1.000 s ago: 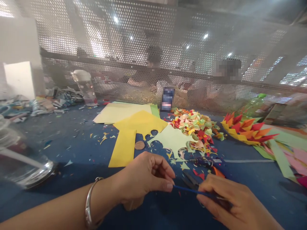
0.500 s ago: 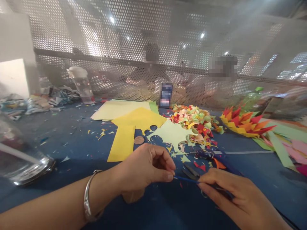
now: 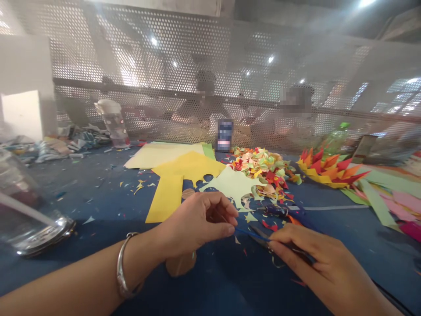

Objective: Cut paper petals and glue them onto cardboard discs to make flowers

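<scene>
1. Closer together than a second ago, the two hands leave a shorter stretch of the thin blue strip [image 3: 251, 235] showing between them.
2. One blue table [image 3: 82, 184] carries everything. One heap of coloured paper scraps [image 3: 263, 169] lies on it and is the marker for all places below.
3. Left of the heap lie three sheets: one pale yellow sheet [image 3: 158, 154], one bright yellow sheet [image 3: 187, 166] and, touching the heap, one pale green sheet [image 3: 233, 184] with holes cut in it.
4. Far left of the heap stands one clear jar [image 3: 23, 210].
5. Just right of the heap sits one folded paper piece [image 3: 329, 171] with red, orange and yellow points.
6. In front of the heap is the left hand [image 3: 197, 221], knuckles up and fingers curled, thumb and forefinger pinched on the strip's left end. One metal bangle [image 3: 123, 267] circles its wrist.
7. In front and to the right of the heap is the right hand [image 3: 315, 263], palm down and fingers stretched low, its fingertips closed on the strip's other end.
8. The strip hangs in front of the heap, just above the table.
</scene>
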Available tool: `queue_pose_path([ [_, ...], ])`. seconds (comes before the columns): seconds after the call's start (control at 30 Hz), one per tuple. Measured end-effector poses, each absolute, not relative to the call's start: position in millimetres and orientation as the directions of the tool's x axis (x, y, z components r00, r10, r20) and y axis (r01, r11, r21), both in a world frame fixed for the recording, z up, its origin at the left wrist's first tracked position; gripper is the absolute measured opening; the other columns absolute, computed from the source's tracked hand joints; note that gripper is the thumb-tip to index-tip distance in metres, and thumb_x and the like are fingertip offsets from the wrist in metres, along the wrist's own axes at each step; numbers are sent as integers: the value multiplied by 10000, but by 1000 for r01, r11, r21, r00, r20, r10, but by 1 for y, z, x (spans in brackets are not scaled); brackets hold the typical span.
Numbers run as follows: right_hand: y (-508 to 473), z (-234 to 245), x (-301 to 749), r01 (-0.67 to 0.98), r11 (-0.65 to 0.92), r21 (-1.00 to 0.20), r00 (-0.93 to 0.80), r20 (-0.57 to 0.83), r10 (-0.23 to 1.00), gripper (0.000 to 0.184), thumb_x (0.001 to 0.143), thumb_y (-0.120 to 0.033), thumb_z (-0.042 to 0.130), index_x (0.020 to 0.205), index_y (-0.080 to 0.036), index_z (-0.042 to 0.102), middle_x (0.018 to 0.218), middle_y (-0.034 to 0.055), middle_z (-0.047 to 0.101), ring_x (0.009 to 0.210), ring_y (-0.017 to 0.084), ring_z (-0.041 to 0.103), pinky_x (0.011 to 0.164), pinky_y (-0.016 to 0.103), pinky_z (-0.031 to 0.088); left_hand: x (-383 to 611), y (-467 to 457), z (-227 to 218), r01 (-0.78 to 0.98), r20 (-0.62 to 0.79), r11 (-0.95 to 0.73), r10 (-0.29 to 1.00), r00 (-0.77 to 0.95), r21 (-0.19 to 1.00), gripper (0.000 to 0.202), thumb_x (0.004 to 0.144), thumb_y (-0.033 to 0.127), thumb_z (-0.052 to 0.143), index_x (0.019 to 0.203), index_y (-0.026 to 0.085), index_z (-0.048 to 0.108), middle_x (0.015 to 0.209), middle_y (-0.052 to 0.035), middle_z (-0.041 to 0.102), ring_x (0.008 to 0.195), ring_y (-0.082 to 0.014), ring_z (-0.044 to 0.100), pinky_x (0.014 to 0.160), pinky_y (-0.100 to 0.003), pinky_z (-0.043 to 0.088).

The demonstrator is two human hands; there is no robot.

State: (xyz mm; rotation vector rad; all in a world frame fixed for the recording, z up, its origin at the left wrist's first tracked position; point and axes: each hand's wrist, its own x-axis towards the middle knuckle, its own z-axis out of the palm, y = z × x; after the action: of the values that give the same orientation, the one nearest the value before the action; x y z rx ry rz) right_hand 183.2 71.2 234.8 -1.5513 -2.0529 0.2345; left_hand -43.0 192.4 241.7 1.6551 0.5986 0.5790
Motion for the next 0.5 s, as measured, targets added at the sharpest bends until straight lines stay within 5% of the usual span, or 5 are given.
queue_pose_path([
  [0.5,72,235,182,829,326,-455,-189,321,928,211,970,-318,486,826,-242,621,704,-29,630,609,128,598,580,226,461,-43,194,241,48,40,-121,637,770,991,249,714,193,759,910,155,611,867,-44,710,771,-127,646,730,-268,492],
])
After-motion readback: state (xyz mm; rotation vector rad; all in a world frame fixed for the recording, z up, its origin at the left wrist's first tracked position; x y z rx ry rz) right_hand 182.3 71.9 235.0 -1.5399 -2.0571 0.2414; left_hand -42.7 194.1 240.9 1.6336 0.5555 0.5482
